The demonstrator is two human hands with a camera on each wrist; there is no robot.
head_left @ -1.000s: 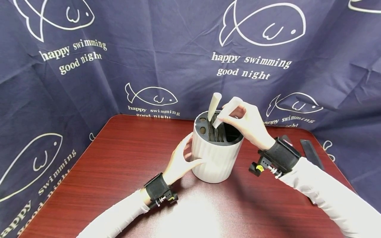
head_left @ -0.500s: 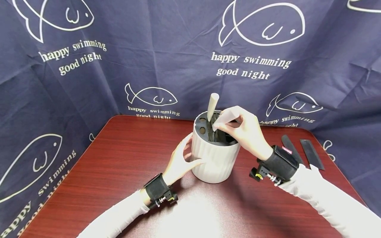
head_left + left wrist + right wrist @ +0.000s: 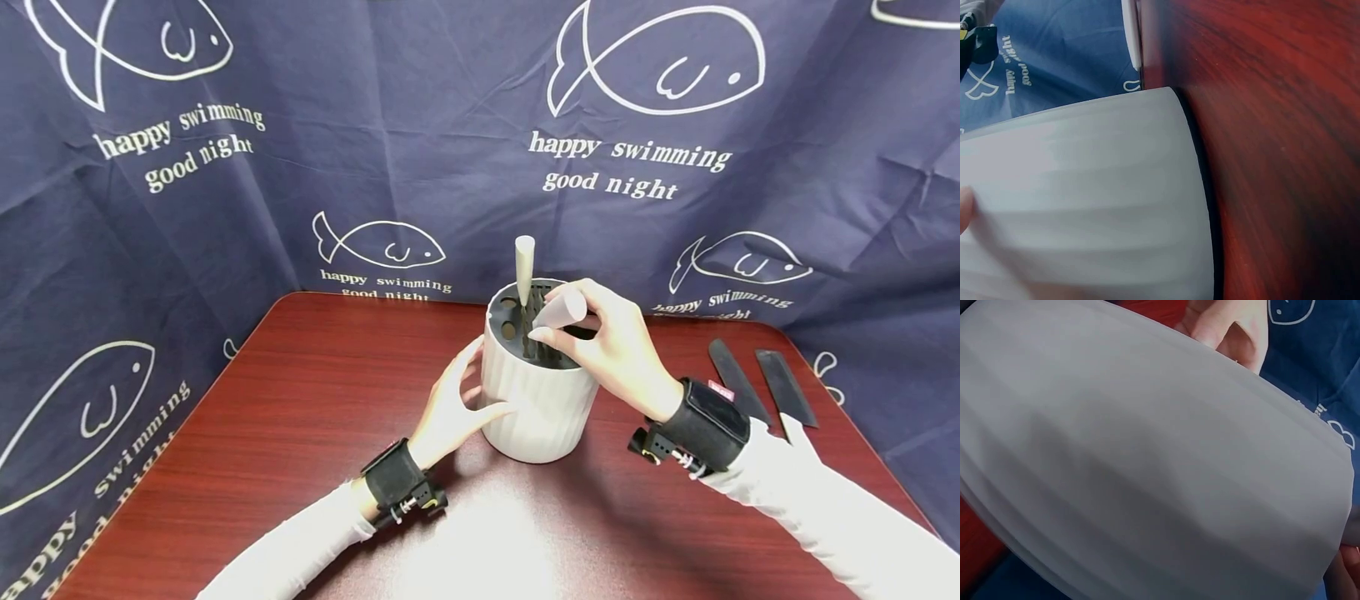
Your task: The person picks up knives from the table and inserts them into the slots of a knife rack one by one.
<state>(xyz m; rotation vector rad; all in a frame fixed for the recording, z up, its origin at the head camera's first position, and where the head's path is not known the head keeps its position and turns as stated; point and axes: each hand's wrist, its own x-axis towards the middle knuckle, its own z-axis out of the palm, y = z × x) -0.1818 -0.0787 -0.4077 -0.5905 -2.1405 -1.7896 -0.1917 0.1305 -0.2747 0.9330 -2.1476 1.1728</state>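
A white ribbed knife holder (image 3: 534, 417) with a dark slotted top stands upright on the table. My left hand (image 3: 447, 410) holds its left side, thumb across the front and fingers toward the back. Over the top, my right hand (image 3: 619, 346) pinches the white handle of a knife (image 3: 567, 307), which tilts to the right; its blade is mostly hidden in the slots and behind my fingers. Left of it, another white-handled knife (image 3: 524, 267) stands in the holder. The holder's wall (image 3: 1091, 169) fills much of the left wrist view, and the right wrist view too.
On the right of the reddish wooden table (image 3: 330, 367) lie a dark-bladed knife (image 3: 738, 383) and a broad-bladed cleaver (image 3: 786, 387), their handles partly covered by my right sleeve. Round holes (image 3: 508, 331) mark the holder's left top. A blue fish-print cloth (image 3: 465, 100) hangs behind.
My right hand has lowered the knife toward the slots and its handle end has swung toward me. The standing knife has become more upright. My left hand stays on the holder.
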